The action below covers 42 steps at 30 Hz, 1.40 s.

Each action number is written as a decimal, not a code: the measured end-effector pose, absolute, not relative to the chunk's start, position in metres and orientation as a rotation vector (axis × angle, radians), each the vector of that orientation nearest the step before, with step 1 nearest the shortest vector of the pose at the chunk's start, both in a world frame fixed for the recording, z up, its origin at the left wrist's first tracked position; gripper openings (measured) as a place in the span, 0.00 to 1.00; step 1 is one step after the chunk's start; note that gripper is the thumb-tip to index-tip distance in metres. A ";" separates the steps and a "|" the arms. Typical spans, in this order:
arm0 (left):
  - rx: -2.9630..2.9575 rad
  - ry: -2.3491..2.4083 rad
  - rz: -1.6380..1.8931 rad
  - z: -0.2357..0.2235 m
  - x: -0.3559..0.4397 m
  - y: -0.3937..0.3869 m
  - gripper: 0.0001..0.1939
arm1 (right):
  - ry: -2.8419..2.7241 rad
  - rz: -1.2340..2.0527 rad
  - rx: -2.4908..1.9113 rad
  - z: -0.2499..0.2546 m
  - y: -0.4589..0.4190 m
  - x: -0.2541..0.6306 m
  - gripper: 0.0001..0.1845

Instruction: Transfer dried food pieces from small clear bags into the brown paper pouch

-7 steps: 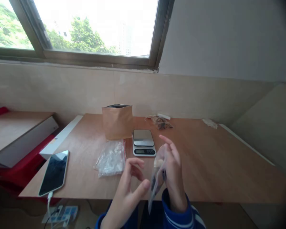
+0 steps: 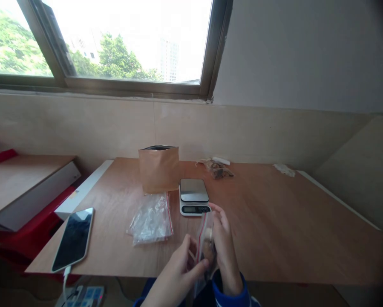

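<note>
- Both hands meet at the near edge of the wooden table (image 2: 274, 221), just in front of the digital scale (image 2: 194, 197), and pinch a small clear zip bag (image 2: 205, 243) between them.
- The left hand (image 2: 178, 273) closes thumb and fingers on the bag's left side; the right hand (image 2: 225, 251) presses its fingers against the right side, near the red seal strip at the top.
- The bag stands roughly upright in the air, with a few brownish and pale pieces inside; what they are is too blurred to tell.
- It looks very light, thin and floppy, and the film is likely slick, so a firm hold would be on the stiffer zip strip, not the loose film below.
- Left of the scale lies a pile of empty clear bags (image 2: 151, 219); behind these stands an open brown paper pouch (image 2: 158, 168).
- Far left of the scale a phone (image 2: 73, 238) lies flat by the table's edge.
- Behind the scale, towards the wall, sit some dried scraps (image 2: 217, 168).
</note>
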State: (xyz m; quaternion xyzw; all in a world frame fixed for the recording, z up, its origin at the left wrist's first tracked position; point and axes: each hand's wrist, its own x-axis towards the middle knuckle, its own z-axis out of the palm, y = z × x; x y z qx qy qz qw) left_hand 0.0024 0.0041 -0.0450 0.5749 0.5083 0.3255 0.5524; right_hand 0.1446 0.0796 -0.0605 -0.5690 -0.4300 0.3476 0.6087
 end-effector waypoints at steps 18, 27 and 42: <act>1.024 1.271 1.400 -0.065 0.012 0.042 0.24 | -1.416 1.040 -1.158 -0.062 0.043 0.110 0.18; 1.279 1.192 1.317 -0.065 0.006 0.056 0.19 | -1.397 0.954 -1.181 -0.068 0.046 0.115 0.21; 1.450 1.233 1.267 -0.058 -0.014 0.042 0.20 | -1.068 0.764 -1.385 -0.076 0.053 0.138 0.20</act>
